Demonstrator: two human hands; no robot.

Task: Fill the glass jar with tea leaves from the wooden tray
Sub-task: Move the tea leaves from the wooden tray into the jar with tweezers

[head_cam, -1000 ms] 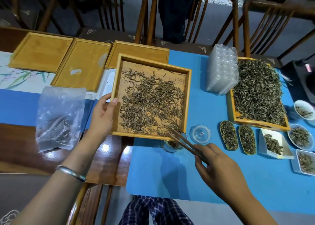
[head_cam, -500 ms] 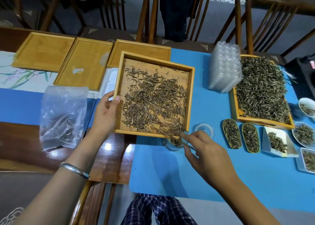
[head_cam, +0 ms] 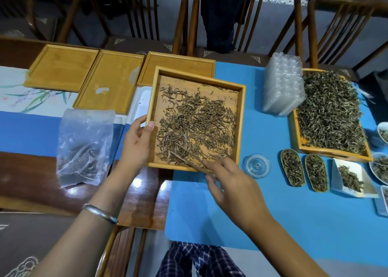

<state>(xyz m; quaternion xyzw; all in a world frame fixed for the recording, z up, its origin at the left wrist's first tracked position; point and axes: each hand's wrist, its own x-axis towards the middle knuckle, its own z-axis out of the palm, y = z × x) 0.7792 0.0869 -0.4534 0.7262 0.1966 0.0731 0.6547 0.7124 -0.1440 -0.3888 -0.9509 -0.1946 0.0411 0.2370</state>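
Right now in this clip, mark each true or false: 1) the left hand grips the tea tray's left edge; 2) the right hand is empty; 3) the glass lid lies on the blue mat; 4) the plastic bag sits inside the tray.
1) True: the left hand holds the left rim of the wooden tray.
2) False: the right hand holds wooden tongs reaching into the tea leaves.
3) True: the glass lid lies on the blue mat, right of the tray.
4) False: the plastic bag lies on the table, left of the tray.

Dark wooden chairs (head_cam: 275,20) line the table's (head_cam: 31,178) far side; grey floor (head_cam: 168,10) beyond.
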